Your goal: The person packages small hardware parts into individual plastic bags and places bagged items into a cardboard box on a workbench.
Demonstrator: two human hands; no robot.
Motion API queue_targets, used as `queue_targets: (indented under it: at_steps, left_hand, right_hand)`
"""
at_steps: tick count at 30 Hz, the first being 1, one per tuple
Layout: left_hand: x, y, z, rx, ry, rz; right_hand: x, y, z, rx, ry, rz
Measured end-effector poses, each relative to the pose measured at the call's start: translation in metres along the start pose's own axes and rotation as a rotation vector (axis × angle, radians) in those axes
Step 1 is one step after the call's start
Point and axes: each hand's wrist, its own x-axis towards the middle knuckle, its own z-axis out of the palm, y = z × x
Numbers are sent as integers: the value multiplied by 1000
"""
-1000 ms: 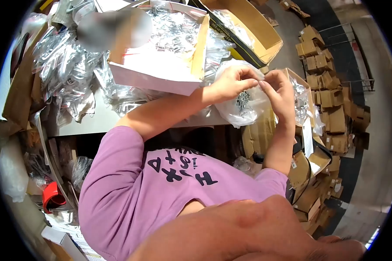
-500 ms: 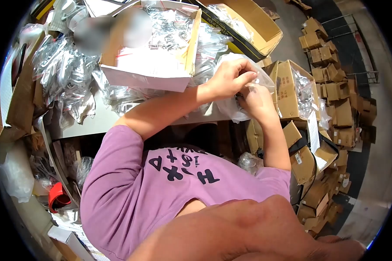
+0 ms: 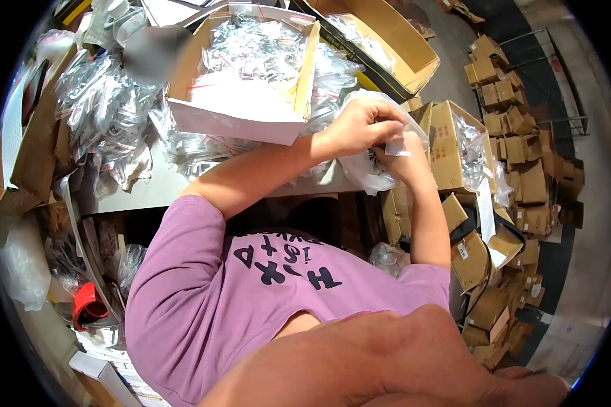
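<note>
My left hand (image 3: 368, 126) is closed, its thumb and forefinger pinching a small clear bag (image 3: 398, 145). Just below and to its right, my right hand (image 3: 402, 159) has its fingers curled in at the larger translucent plastic bag (image 3: 366, 173). The small bag overlaps the back of my right hand, and what those curled fingers hold is hidden. Dark small metal pieces show faintly beside them, in the larger bag's opening. To the left stands a white-sided carton (image 3: 241, 124) filled with small clear packets (image 3: 254, 51).
Heaped clear packets (image 3: 105, 102) cover the table's left part. A black-and-yellow carton (image 3: 414, 61) lies at the back, and an open cardboard box (image 3: 448, 152) with packets stands right of my hands. Stacked cartons (image 3: 523, 142) line the floor at the right.
My right hand has dropped from beside my left fingertips to below them, its fingers curling inward. The small clear bag now shows plainly over it. My left hand stays closed in nearly the same place.
</note>
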Motion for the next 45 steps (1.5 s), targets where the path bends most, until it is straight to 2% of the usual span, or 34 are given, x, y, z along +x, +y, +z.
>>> queue_targets:
  at_steps: [4,8,11,14,15,18,21,24,27,30,35,45]
  left_hand:
    - [1,-1,-6,191,15,54]
    - [4,4,0,-94,-21,59]
    - [8,-7,-8,293,-49,232]
    - [3,3,-8,350,-146,210]
    - [3,1,-8,319,-140,143]
    - [6,5,-13,651,-266,-110]
    - [6,-14,-12,679,-219,43]
    - [5,-13,-14,608,-290,16]
    - [3,-1,-11,710,-339,-63]
    - [1,2,-9,669,-309,-124]
    - [3,-9,-10,421,-314,-179]
    - [3,0,-7,62,-379,-148]
  right_hand:
    - [0,-10,-15,43,68,54]
    - [-6,7,-21,336,90,166]
    - [-7,5,-35,545,98,217]
    - [-9,13,-47,653,91,246]
    - [-10,14,-50,689,94,251]
    - [-11,14,-57,810,85,240]
    - [-10,14,-61,867,22,211]
    - [-6,4,-63,837,-61,202]
    - [-1,-6,-60,773,-108,178]
    - [3,-16,-58,685,-122,135]
    - [3,-26,-61,531,-120,19]
    - [4,-36,-60,639,-37,-14]
